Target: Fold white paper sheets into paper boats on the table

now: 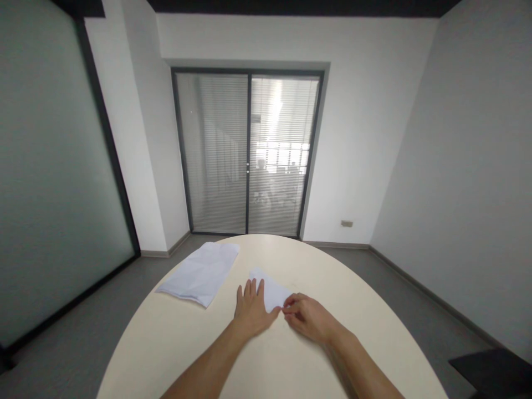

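A small piece of white paper (270, 291), apparently folded, lies on the cream round table (316, 266) in front of me. Across its left part rests my left hand (251, 311), palm down with the fingers spread and the thumb reaching toward the near corner. My right hand (305, 316) is closed in a pinch on the paper's right near corner, close to the left thumb tip. Part of the paper is hidden under the left hand and behind the right fingertips.
Larger white sheets of paper (203, 271), creased, lie at the table's left far edge. Beyond the table stands a glazed partition with blinds (249, 155). A dark flat object (494, 371) is low at the right.
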Action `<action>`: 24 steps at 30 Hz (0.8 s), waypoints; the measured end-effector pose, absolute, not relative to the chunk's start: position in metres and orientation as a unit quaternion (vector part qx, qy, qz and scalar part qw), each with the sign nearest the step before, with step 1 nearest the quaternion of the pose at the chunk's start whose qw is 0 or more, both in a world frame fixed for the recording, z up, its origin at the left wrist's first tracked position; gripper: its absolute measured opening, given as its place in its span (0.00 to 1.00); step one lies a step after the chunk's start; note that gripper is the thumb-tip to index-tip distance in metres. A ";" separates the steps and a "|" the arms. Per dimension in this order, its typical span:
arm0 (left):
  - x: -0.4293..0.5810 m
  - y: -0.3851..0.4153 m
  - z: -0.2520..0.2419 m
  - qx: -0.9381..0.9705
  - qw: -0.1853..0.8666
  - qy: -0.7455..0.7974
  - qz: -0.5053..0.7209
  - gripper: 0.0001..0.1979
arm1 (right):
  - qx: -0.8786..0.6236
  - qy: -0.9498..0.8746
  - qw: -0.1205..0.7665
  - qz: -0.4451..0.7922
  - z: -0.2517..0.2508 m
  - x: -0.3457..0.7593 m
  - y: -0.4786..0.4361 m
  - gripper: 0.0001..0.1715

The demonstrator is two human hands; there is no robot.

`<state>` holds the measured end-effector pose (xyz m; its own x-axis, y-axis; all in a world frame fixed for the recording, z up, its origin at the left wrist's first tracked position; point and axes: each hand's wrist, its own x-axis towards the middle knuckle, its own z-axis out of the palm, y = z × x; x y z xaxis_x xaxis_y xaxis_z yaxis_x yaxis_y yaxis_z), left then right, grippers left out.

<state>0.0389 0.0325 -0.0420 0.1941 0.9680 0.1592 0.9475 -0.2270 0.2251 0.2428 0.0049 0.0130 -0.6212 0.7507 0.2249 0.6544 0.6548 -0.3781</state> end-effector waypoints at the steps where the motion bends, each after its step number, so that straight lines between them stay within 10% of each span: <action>1: 0.040 0.033 -0.043 0.770 0.037 0.622 0.136 0.48 | -0.400 -0.890 0.180 0.125 0.013 0.243 0.005 0.16; 16: 0.040 0.030 -0.041 0.789 0.019 0.597 0.141 0.45 | -0.518 -0.840 0.146 0.063 0.011 0.255 0.013 0.17; 24: 0.032 0.022 -0.015 0.823 0.030 0.535 0.190 0.24 | -0.626 -0.760 0.175 0.009 0.000 0.265 0.018 0.15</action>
